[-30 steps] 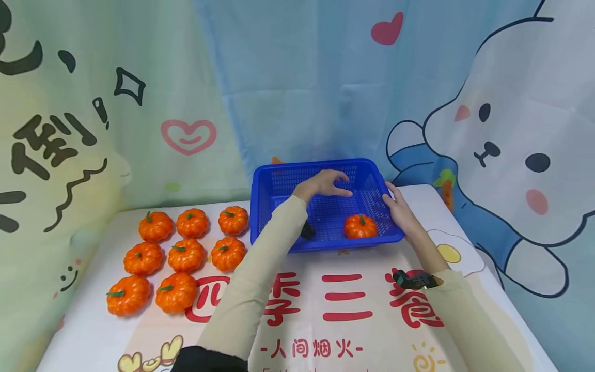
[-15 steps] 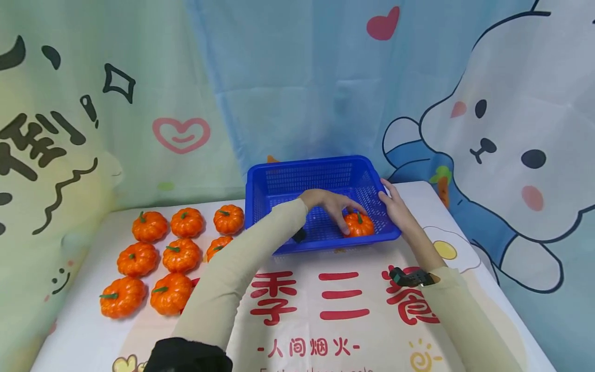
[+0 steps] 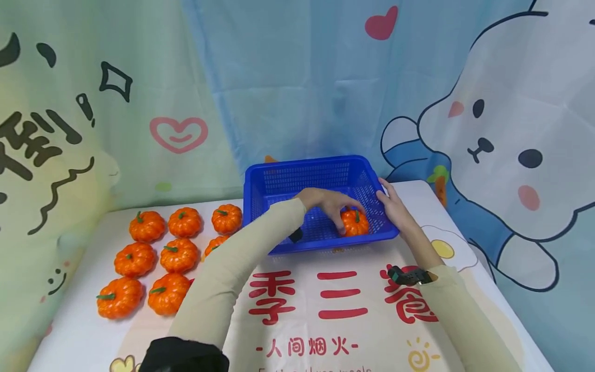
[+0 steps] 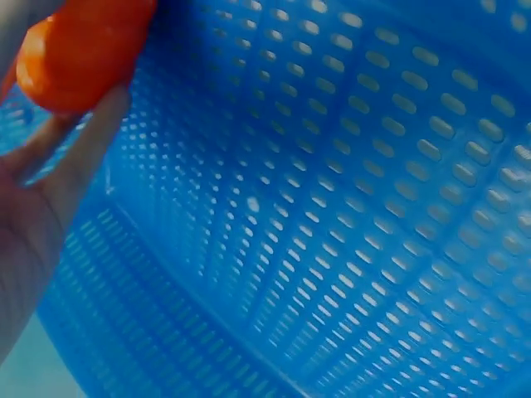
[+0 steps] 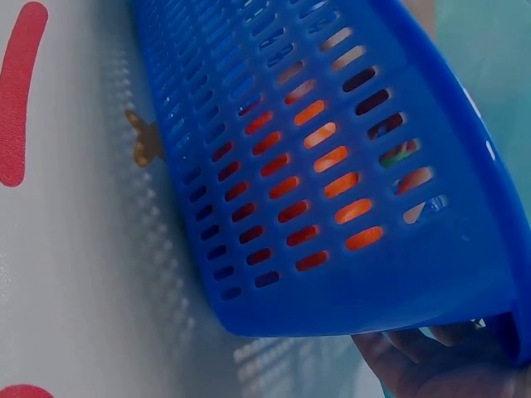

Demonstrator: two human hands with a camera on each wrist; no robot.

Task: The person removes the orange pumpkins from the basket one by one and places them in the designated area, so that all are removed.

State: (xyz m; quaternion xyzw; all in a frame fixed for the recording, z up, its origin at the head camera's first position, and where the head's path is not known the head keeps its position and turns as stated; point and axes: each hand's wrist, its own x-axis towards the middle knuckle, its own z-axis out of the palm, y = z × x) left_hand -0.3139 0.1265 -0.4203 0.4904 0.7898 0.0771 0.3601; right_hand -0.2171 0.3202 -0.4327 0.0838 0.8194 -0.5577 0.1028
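A blue perforated plastic basket point(image 3: 321, 235) stands at the back of the table, with a small orange toy pumpkin point(image 3: 355, 223) in its front right corner. My left hand point(image 3: 327, 204) reaches down into the basket and grips this pumpkin, thumb on one side and fingers over the other. In the left wrist view, the fingers touch the orange pumpkin point(image 4: 87, 58) beside the basket wall. My right hand point(image 3: 395, 206) holds the basket's right side at the rim. From the right wrist view, its fingers point(image 5: 390, 361) lie against the end wall under the rim, and orange shows through the slots.
Several more orange pumpkins point(image 3: 178, 255) with green stems stand in rows on the left of the table; my left sleeve partly covers one. A printed cloth point(image 3: 307, 330) with red characters covers the table. A patterned curtain point(image 3: 288, 93) hangs behind the basket.
My left hand has lowered from above the basket's middle to the pumpkin on the right and taken hold of it. The right hand stays at the basket's side. The head view has shifted slightly.
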